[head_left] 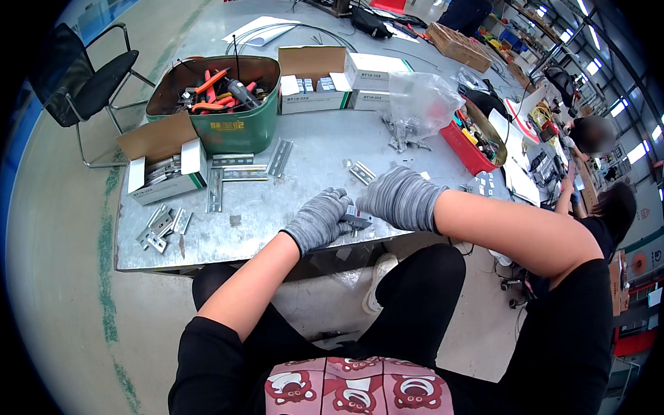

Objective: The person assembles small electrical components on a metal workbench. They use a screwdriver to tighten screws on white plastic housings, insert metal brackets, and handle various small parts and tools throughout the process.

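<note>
Both my hands wear grey striped knitted gloves and meet at the near edge of a metal-topped table (259,217). My left hand (318,220) is closed around a small grey block-shaped part (356,221), which sticks out past its fingertips. My right hand (401,198) is curled closed just above and beside that part; what its fingers hold, if anything, is hidden. Beyond the hands lies a short slotted metal rail piece (361,172). More slotted rail pieces (280,158) lie left of centre, and a small heap of short rail pieces (159,227) sits near the left corner.
A green bin (245,130) of hand tools stands back left, beside an open white box (172,185) of metal pieces. Behind are an open carton (315,100) and stacked white boxes (375,70). A clear plastic bag (423,102) and red tool bin (467,150) stand right. Other people work farther right.
</note>
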### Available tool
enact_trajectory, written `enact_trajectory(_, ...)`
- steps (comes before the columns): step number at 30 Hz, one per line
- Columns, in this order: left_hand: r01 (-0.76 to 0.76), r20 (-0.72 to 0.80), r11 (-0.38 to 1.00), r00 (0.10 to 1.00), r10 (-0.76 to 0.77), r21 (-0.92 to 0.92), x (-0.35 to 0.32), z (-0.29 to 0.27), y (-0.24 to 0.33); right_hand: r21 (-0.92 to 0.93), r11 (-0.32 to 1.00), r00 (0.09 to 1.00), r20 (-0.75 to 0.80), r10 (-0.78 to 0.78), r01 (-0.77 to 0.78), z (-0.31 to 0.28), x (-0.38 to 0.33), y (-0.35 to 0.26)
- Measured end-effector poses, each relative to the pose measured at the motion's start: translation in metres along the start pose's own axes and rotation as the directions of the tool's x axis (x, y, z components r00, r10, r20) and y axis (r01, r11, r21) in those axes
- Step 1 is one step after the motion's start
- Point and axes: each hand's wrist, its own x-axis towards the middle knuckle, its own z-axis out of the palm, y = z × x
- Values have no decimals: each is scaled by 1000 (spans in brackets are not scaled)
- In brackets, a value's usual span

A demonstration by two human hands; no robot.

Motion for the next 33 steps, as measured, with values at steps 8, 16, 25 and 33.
enact_trajectory(8,-35,-98,997,994,42,67,-5,13,-6,302,953,996,87,-7,-20,0,6,5)
enact_trajectory(16,-11,-151,996,989,-2,-88,-10,4,-12,527,846,988,-70,135,-78,11,-4,19)
enact_trajectory(25,-34,-447,970,891,-79,-239,-2,-12,-22,974,131,740,-227,633,187,87,2,31)
enact_trajectory(33,54,-244,734,924,-293,-677,8,-18,-15,884,-329,869,-150,471,331,115,61,12)
